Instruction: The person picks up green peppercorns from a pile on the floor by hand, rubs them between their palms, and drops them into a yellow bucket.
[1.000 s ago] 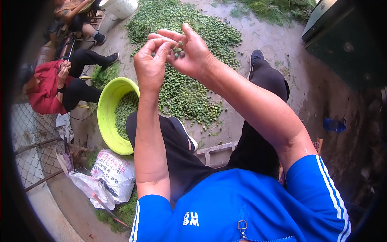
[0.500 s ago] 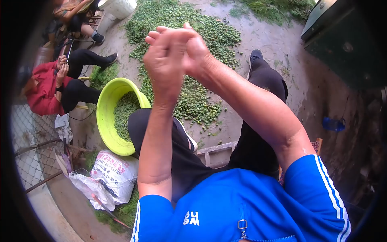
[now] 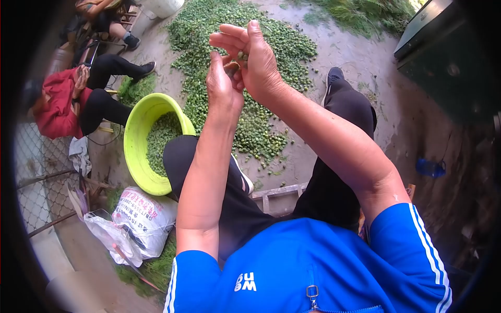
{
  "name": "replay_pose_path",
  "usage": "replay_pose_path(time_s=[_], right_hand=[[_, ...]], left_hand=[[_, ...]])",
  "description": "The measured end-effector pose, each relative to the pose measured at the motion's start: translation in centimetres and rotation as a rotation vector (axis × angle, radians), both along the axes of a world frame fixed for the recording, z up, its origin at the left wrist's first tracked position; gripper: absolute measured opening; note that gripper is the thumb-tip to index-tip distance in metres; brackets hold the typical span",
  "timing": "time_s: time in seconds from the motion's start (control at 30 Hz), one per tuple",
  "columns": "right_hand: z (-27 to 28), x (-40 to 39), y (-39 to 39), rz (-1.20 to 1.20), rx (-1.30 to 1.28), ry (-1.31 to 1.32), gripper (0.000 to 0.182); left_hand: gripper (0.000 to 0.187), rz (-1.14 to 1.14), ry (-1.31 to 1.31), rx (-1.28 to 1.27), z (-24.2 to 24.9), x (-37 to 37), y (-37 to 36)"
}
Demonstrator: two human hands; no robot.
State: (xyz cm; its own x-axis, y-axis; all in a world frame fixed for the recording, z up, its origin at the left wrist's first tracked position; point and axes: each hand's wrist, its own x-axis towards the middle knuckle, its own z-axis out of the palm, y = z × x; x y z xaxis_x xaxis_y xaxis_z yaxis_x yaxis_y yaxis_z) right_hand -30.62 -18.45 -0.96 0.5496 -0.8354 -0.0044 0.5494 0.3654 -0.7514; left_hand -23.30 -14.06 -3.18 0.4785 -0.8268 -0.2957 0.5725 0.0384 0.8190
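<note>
Both hands are raised close together over a spread heap of small green round fruits on the ground. My left hand is cupped, with small greenish-brown pieces showing between its fingers and the other palm. My right hand is beside it on the right, its fingers extended to the left and its thumb up. A few small round pieces lie against its palm. Left of my knee stands a yellow-green tub, tilted toward the heap and partly filled with the same green fruits.
A person in red sits at the left; another person's leg shows at the upper left. A white printed sack lies below the tub. Green branches lie at the top. A dark box and a blue object are at right.
My hands have parted from a pressed, overlapping position and now show small pieces between them. The left hand has turned and lowered slightly. The person in red has brought their hands together.
</note>
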Motion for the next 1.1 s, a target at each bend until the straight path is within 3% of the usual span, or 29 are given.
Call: replay_pose_path(time_s=[0.07,0.2,0.33,0.43,0.5,0.57,0.63,0.77,0.83,0.9,0.97,1.03,1.1], right_hand=[[-0.2,-0.1,0.0,0.0,-0.034,0.044,0.063],[-0.4,0.2,-0.8,-0.039,-0.018,-0.095,0.064],[0.1,-0.2,-1.4,-0.048,0.071,-0.255,0.062],[0.1,-0.9,-2.9,-0.074,0.134,-0.327,0.058],[-0.3,-1.2,-4.4,-0.241,-0.066,-0.039,0.049],[0.3,-1.7,-4.4,-0.232,-0.012,0.134,0.04],[-0.6,-2.1,-4.6,-0.084,0.023,0.114,0.038],[-0.9,-2.8,-3.8,0.111,0.039,0.127,0.038],[-0.9,-2.8,-3.4,0.154,0.027,0.13,0.038],[-0.9,-3.1,-3.6,0.158,0.017,0.156,0.039],[-1.9,-3.6,-4.1,0.169,0.007,0.158,0.04],[-2.1,-3.5,-4.1,0.163,0.018,0.167,0.041],[-2.2,-3.7,-3.7,0.151,0.049,0.223,0.042]], left_hand=[[0.042,-0.018,0.041,0.005,-0.4,0.2,-0.2],[0.041,-0.123,0.213,-0.017,-1.0,1.1,0.0],[0.041,-0.083,0.325,-0.009,-0.5,0.6,0.0],[0.044,-0.164,0.502,-0.123,-0.7,0.9,-0.1],[0.048,-0.209,0.642,-0.184,0.2,1.4,0.0],[0.045,-0.305,0.663,-0.265,0.8,4.1,1.2],[0.039,-0.127,0.421,-0.229,3.8,6.0,4.5],[0.039,-0.015,0.278,-0.397,1.4,17.9,12.9],[0.053,0.41,0.093,-0.198,2.3,20.6,17.1],[0.067,0.587,0.165,0.048,-0.5,24.4,22.1],[0.073,0.768,0.493,0.323,-4.7,26.4,26.8],[0.07,0.863,0.368,0.327,-11.2,25.9,30.3],[0.069,0.867,0.44,0.267,-15.5,24.3,32.4]])
